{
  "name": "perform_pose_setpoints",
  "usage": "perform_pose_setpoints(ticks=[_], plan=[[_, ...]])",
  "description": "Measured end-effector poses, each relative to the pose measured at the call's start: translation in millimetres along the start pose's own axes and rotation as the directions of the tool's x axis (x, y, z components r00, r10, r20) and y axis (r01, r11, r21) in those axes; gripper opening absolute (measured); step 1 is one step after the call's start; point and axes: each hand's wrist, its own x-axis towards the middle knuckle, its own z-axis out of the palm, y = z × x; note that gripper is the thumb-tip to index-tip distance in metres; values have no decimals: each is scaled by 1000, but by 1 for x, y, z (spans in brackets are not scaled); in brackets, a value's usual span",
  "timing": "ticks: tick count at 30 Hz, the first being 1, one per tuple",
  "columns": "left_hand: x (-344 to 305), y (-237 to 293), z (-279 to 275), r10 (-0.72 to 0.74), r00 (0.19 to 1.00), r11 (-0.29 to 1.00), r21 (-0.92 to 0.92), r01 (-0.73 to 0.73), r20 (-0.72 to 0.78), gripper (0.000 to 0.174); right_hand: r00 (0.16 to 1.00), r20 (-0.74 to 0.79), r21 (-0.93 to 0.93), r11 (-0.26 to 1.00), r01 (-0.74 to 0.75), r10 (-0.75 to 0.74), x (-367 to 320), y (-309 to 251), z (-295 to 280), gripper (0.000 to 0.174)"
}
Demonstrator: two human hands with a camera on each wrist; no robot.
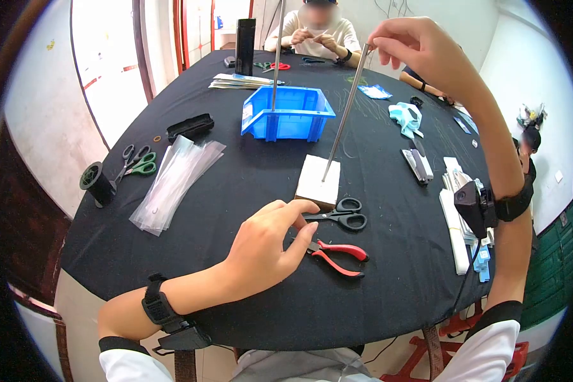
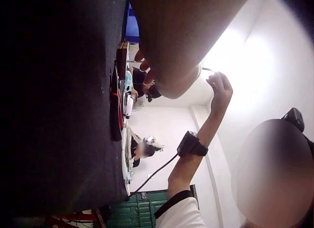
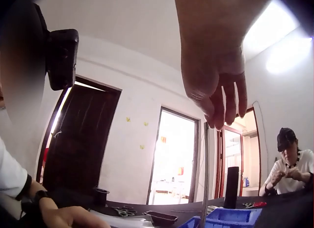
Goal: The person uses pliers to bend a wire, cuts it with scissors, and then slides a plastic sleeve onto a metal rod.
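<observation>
At the upper right of the head view my right hand pinches the top end of a thin metal rod between fingertips and thumb. The rod rises, slightly tilted, from a white-topped block on the table. My left hand hovers at the block's near edge, thumb and index finger apart, other fingers loosely bent. Just beyond its fingertips lie black-handled scissors. Red-handled pliers lie close to the thumb, jaws partly hidden by it. In the right wrist view, the right fingertips meet the rod.
A blue bin stands behind the block, with a second upright rod by it. Clear plastic sleeves, green-handled scissors and a black spool lie left. A stapler lies right. Another person sits opposite.
</observation>
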Motion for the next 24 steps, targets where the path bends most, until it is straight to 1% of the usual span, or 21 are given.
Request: perform_pose_setpoints(ticks=[2,5,8,11,12,14,17,20,21,24], plan=[[0,1,0,-8,1000,1000,4,8,8,20,993,-55,80,991,-104,109,-10,-5,4,20],[-1,0,0,-23,1000,1000,5,23,5,20,972,-46,207,954,-217,230,-25,4,17,22],[0,0,0,-9,1000,1000,18,9,5,21,963,-33,365,900,-238,268,-44,7,41,37],[0,0,-1,-62,998,998,21,61,22,22,947,-230,369,921,-126,222,-67,-4,76,43],[0,0,-1,-63,998,998,20,63,20,22,902,-298,417,892,-172,313,-72,-20,84,43],[2,0,-1,-67,998,998,18,66,22,22,876,-427,220,965,-142,226,-80,-33,98,40],[2,0,0,-107,994,994,-16,108,33,21,864,-472,266,963,-51,176,-83,-45,115,37],[2,1,1,-120,992,992,-26,121,36,20,889,-446,217,976,-7,106,-86,-43,120,35],[3,1,1,-121,992,992,-26,122,36,20,906,-409,246,969,-9,113,-88,-41,122,29],[3,0,1,-125,991,992,-30,126,38,19,948,-304,231,973,-17,89,-93,-37,123,21]])
